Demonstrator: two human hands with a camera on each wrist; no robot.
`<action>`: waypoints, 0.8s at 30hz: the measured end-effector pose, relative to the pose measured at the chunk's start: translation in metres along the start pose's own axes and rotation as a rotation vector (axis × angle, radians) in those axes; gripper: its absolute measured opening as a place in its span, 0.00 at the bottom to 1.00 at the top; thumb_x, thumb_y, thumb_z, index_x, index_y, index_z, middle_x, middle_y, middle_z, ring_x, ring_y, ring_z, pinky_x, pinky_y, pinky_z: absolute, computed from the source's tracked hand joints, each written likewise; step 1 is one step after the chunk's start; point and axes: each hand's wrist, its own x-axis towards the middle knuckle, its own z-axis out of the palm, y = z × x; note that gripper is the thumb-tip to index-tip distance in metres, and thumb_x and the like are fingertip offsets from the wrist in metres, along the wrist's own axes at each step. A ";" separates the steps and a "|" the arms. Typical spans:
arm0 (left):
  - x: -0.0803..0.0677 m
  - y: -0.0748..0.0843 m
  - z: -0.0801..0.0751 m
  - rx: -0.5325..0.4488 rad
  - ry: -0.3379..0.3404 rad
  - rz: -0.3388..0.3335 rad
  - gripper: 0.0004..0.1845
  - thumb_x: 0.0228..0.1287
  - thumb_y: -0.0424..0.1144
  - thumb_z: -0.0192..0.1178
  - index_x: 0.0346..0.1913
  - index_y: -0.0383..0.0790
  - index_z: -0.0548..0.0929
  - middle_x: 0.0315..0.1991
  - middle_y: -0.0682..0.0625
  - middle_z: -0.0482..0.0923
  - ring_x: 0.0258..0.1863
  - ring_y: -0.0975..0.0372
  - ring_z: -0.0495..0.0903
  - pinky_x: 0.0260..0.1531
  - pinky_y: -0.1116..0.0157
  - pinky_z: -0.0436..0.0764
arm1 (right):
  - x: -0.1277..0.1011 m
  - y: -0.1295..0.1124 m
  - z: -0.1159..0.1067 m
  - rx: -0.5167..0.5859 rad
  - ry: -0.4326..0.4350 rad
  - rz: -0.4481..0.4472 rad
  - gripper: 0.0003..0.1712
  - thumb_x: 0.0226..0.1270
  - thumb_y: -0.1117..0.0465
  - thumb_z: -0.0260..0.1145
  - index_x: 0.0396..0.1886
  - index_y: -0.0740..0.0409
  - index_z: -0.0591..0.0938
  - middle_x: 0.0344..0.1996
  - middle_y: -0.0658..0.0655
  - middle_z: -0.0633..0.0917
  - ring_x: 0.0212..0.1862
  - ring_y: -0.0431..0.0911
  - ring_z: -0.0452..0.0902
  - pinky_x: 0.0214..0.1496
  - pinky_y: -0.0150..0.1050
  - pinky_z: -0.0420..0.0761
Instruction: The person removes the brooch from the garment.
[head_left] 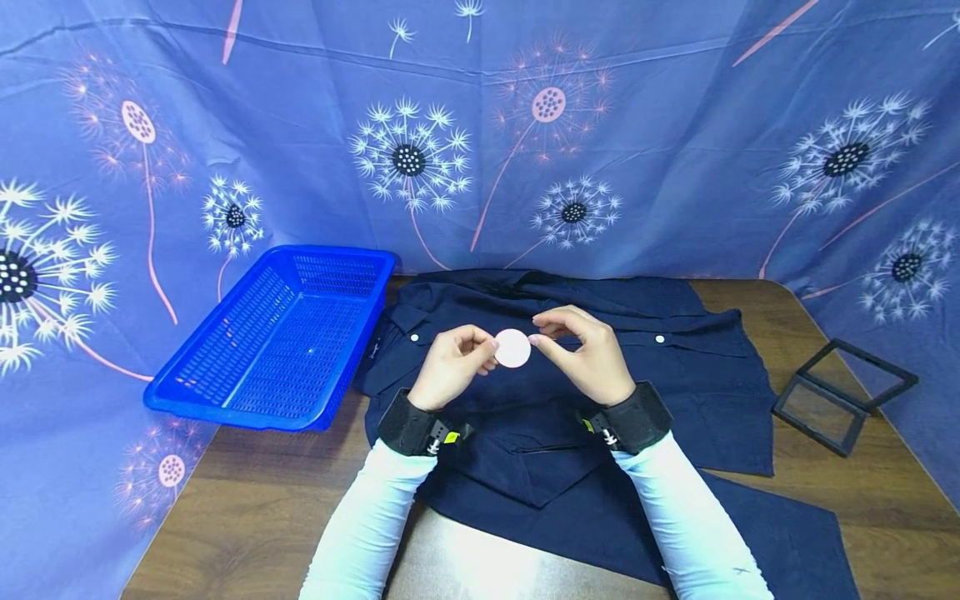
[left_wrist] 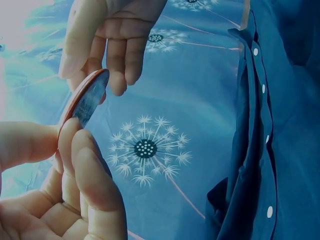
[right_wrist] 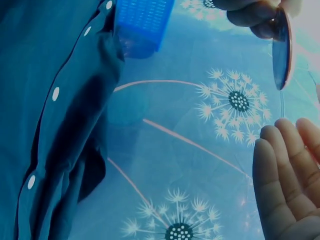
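Biggest thing first: the blue dandelion-print cloth backdrop [head_left: 675, 167] wraps the whole setup, w/ a brown wooden table [head_left: 247, 500] in front of it. Spread across the table is a dark navy button-up shirt [head_left: 697, 417], white buttons showing, lying flat under your arms. Left of it sits the blue perforated plastic basket [head_left: 277, 342], touching the shirt's edge or just about. Far right there's a black open-frame stand [head_left: 840, 396], well apart from everything else.

Now the small stuff. You're holding a small round pinkish-white disc [head_left: 513, 348] up in the air over the shirt's chest area, btw both hands. Your left hand [head_left: 450, 362] has it pinched at the rim, thumb and fingertips curled onto it. Your right hand [head_left: 588, 350] is at the opposite edge; in the head view it looks like a light fingertip pinch, but in the left wrist view those fingers look pretty loose, so can't tell how firm that side really is.

Risk imo: it's an edge-only grip on a thin disc. If one side lets go while the other's slack, it tips out, lands on the shirt and maybe rolls off the table. Dark fabric folds could also swallow it.
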 end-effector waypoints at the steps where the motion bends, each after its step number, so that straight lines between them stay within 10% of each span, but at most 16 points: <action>1: 0.000 0.000 0.000 -0.002 0.003 -0.001 0.08 0.68 0.32 0.58 0.39 0.26 0.81 0.30 0.34 0.81 0.28 0.53 0.82 0.30 0.70 0.82 | -0.001 0.000 0.000 -0.012 -0.002 -0.014 0.17 0.54 0.68 0.75 0.45 0.61 0.85 0.38 0.56 0.86 0.39 0.45 0.82 0.45 0.32 0.82; 14: 0.000 0.003 -0.004 -0.042 0.027 0.002 0.09 0.68 0.31 0.57 0.40 0.25 0.82 0.30 0.32 0.82 0.26 0.66 0.80 0.29 0.71 0.82 | -0.008 0.006 0.007 -0.065 -0.026 -0.202 0.22 0.48 0.69 0.78 0.46 0.59 0.86 0.46 0.56 0.87 0.50 0.49 0.84 0.59 0.28 0.76; 24: 0.001 -0.001 -0.006 -0.055 0.030 0.004 0.09 0.69 0.30 0.57 0.40 0.24 0.82 0.30 0.32 0.82 0.25 0.65 0.81 0.29 0.70 0.82 | -0.010 0.007 0.012 -0.147 -0.045 -0.257 0.23 0.48 0.67 0.79 0.47 0.58 0.86 0.47 0.56 0.87 0.50 0.50 0.84 0.54 0.43 0.81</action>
